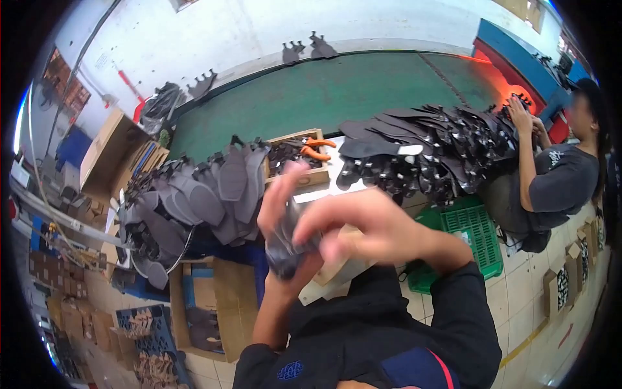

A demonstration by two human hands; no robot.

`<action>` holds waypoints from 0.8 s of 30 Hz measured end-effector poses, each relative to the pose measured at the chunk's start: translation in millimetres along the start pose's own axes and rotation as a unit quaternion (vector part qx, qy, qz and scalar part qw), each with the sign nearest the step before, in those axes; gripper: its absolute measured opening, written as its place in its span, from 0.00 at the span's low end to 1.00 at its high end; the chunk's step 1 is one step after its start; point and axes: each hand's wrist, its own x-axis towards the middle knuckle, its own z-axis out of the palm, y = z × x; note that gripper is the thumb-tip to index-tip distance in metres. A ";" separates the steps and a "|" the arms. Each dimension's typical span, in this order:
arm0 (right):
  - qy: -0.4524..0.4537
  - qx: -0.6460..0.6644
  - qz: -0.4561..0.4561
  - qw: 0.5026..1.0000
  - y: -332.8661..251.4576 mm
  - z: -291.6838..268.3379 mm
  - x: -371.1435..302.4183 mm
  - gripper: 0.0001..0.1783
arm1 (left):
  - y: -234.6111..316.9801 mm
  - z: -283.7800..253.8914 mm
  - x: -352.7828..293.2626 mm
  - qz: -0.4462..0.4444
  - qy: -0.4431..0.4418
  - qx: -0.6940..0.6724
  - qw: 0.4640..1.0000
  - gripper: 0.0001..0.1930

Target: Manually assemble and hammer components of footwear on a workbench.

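In front of my chest both hands are close together and smeared by motion. My left hand [277,202] is wrapped round a dark, glossy piece [285,254] whose kind I cannot make out. My right hand [379,217] reaches across from the right, thumb and fingers bent over that piece. Whether its fingertips grip anything is lost in the blur. Beyond my hands, a wooden box [311,177] holds small dark parts and orange-handled pliers [316,150]. A pile of grey shoe soles [188,194] lies to the left, and a larger heap of dark soles [421,146] to the right.
A green bench top [291,97] runs along the wall. At the right, a co-worker [564,162] handles pieces near a glowing orange light. A green plastic crate [468,233] sits on the floor to my right. Cardboard boxes [236,305] stand lower left.
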 end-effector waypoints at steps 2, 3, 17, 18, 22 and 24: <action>-0.001 -0.063 -0.117 0.991 6.0 7.1 -10.3 0.32 | 16.0 -30.3 -16.9 -0.071 -0.058 -0.064 0.994 0.34; 0.037 -0.051 -0.066 0.996 17.2 11.8 -29.6 0.40 | 28.7 -37.6 -24.1 -0.041 -0.108 0.036 0.993 0.31; 0.135 -0.411 0.322 0.842 137.2 20.8 -167.8 0.24 | -50.9 3.5 -87.4 -0.402 0.050 -0.121 0.906 0.24; 0.198 -0.379 0.283 0.858 135.8 26.2 -177.4 0.23 | -73.0 17.9 -101.7 -0.337 0.006 0.048 0.940 0.29; 0.321 -0.247 0.244 0.881 111.5 46.2 -204.5 0.20 | -109.0 38.4 -104.3 -0.238 -0.051 0.251 0.937 0.38; 0.382 -0.176 0.271 0.866 98.0 71.2 -193.0 0.17 | -124.2 30.8 -82.3 -0.235 -0.045 0.181 0.954 0.26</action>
